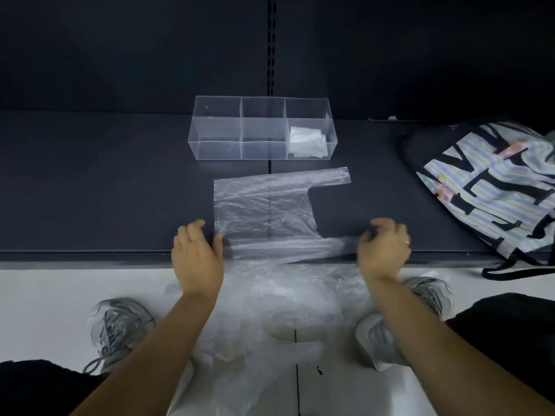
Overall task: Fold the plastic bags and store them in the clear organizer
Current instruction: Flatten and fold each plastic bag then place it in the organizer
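A clear plastic bag (264, 205) lies flat on the dark shelf (90, 190), handles pointing right. My left hand (196, 256) pinches the bag's near left corner between thumb and fingers. My right hand (384, 250) has its fingers curled round the near handle, which is pulled taut along the shelf edge. Behind the bag stands the clear organizer (261, 129) with several compartments. A folded white bag (306, 144) lies in its front right compartment. The other compartments look bare.
A heap of loose clear bags (270, 319) lies on the white floor between my grey shoes (117, 325). A striped drawstring bag with black letters (492, 187) rests on the shelf at the right. A dark back panel rises behind the organizer.
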Demonstrator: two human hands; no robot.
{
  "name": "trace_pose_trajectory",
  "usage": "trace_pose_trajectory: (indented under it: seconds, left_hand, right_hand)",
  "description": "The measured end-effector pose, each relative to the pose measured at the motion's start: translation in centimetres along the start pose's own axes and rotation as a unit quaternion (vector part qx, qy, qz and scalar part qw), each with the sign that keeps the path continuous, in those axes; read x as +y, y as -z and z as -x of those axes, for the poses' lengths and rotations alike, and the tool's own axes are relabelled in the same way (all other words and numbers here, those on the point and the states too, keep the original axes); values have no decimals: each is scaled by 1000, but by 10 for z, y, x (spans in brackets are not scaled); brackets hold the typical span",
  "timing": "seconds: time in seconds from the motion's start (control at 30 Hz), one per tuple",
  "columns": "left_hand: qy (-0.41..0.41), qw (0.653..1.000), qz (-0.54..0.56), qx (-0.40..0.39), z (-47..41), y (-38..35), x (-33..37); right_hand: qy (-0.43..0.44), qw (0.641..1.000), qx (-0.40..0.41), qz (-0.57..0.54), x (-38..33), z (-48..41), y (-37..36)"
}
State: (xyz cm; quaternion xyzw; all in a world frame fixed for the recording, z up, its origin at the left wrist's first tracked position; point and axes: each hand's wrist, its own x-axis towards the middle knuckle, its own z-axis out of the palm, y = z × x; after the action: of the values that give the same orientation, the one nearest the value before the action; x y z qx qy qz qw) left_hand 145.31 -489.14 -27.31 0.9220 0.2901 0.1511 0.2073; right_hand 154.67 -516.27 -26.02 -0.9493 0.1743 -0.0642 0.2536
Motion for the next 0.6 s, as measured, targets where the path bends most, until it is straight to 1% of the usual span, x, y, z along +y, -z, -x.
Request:
trace_pose_trajectory:
  seconds: [0.03,0.07,0.1,0.17,0.2,0.23,0.3,0.37,0.43,0.53,0.6]
  left_hand:
    - [-50,999,-11,8,-1,-3,2]
    - [-94,995,-16,-9,-2,-7,5]
    - [-128,990,-26,-48,-4,-12,7]
    - [-158,973,-88,-144,-6,-23,6]
    - [-163,963,-129,-174,-7,-29,3]
    - [-165,955,-162,-189,-7,-33,-3]
    - [-167,949,-187,-189,-8,-38,-12]
    - [-172,949,-186,-189,-10,-39,-17]
    - [-176,947,-190,-189,-11,-39,-19]
    - [-181,947,-185,-190,-12,-38,-19]
    - [-182,946,-185,-193,-11,-38,-20]
  right_hand:
    - [67,998,10,-6,-13,15,-8]
    - [140,990,-10,-21,-27,32,-17]
    - [211,975,-60,-38,-40,50,-27]
    - [327,927,-179,-38,-63,81,-48]
    - [364,904,-222,-29,-70,91,-59]
    - [380,890,-252,-14,-75,95,-67]
    - [367,887,-271,65,-70,86,-77]
    - [337,895,-244,163,-44,61,-75]
    - [279,912,-202,222,-7,32,-60]
    - [165,944,-156,241,44,-8,-27]
    - [96,964,-125,216,65,-26,-10]
